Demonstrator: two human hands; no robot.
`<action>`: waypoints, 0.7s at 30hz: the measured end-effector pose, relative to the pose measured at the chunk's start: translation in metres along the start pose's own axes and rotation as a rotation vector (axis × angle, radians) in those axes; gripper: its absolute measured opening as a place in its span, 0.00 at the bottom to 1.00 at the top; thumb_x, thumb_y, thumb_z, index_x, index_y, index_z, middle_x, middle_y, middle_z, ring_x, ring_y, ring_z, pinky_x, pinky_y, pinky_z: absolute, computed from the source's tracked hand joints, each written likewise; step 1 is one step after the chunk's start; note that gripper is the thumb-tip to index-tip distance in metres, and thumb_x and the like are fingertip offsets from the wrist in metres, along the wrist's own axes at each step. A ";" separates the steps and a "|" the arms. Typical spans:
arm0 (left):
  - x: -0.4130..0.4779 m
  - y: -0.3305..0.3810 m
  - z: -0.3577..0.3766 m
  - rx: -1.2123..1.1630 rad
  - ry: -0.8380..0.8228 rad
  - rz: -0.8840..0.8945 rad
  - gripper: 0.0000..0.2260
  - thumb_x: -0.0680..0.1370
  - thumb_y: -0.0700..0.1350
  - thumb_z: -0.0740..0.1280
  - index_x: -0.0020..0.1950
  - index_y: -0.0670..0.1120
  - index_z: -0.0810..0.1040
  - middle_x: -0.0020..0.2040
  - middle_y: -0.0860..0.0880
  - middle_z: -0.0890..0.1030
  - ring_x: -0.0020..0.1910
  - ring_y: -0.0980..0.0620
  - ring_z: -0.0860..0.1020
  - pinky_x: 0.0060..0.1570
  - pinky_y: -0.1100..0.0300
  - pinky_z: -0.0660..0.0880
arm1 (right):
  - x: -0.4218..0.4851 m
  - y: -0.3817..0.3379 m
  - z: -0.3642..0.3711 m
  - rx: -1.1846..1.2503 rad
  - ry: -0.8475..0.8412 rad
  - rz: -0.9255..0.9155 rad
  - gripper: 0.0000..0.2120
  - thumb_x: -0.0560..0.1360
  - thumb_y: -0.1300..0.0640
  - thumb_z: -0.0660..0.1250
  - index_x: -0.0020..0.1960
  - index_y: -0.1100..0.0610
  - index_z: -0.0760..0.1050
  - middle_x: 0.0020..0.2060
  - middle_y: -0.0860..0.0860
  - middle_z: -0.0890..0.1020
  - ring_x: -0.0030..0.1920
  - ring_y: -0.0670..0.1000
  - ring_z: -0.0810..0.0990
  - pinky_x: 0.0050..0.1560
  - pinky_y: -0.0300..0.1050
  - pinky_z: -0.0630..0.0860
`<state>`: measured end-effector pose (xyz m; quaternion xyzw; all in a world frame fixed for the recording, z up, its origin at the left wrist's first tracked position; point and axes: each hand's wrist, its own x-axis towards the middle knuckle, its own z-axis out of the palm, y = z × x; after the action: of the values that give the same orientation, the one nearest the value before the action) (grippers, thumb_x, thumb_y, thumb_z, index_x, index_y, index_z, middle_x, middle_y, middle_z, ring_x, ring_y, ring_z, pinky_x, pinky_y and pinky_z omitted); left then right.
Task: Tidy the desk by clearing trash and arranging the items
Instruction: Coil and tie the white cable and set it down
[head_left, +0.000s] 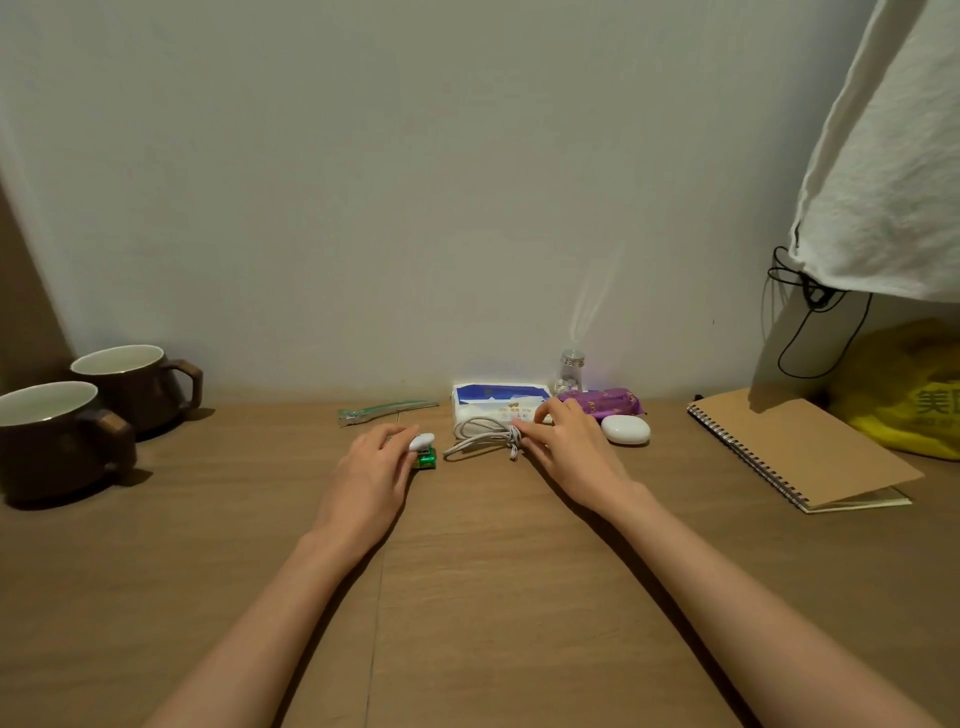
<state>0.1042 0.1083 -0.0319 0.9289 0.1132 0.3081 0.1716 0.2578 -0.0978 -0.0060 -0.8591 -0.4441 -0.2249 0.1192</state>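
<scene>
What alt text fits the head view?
Two bare hands reach across a wooden desk: the left hand holds a small green-and-white item, the right hand pinches a coiled white cable in front of a tissue pack. Two brown mugs stand at far left, a spiral notebook lies at right.

Pale wall (363, 182) fills the background, plain, with a faint light streak (587, 306) low and right of centre. White crumpled cloth (883, 182) hangs down from the upper right corner, lower hem loose. Black cord (810, 296) dangles in loops just under that hem. Yellow plastic bag (904, 395), printed characters, far right, below the cloth. Brown panel (21, 291) slants along the left edge.
</scene>
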 end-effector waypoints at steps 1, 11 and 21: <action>0.000 0.001 -0.001 -0.009 -0.007 -0.013 0.16 0.80 0.47 0.62 0.67 0.48 0.73 0.63 0.48 0.76 0.61 0.48 0.73 0.58 0.50 0.73 | 0.000 -0.001 -0.001 0.000 -0.001 0.020 0.14 0.80 0.51 0.62 0.63 0.49 0.78 0.53 0.52 0.77 0.53 0.56 0.72 0.47 0.50 0.69; 0.002 -0.002 0.000 -0.062 -0.070 -0.073 0.21 0.76 0.54 0.66 0.69 0.52 0.72 0.66 0.50 0.73 0.66 0.50 0.69 0.63 0.54 0.68 | 0.059 -0.041 -0.035 0.196 -0.046 -0.069 0.11 0.79 0.52 0.63 0.59 0.47 0.80 0.57 0.48 0.81 0.58 0.51 0.75 0.57 0.51 0.71; 0.009 -0.018 0.000 -0.098 -0.094 -0.041 0.28 0.70 0.65 0.66 0.68 0.57 0.71 0.65 0.58 0.73 0.65 0.55 0.69 0.59 0.57 0.64 | 0.134 -0.081 0.027 0.280 -0.314 -0.049 0.11 0.76 0.53 0.68 0.57 0.50 0.81 0.56 0.50 0.83 0.53 0.52 0.80 0.52 0.46 0.76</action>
<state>0.1095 0.1273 -0.0344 0.9303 0.1089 0.2655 0.2286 0.2669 0.0549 0.0370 -0.8475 -0.5049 -0.0275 0.1612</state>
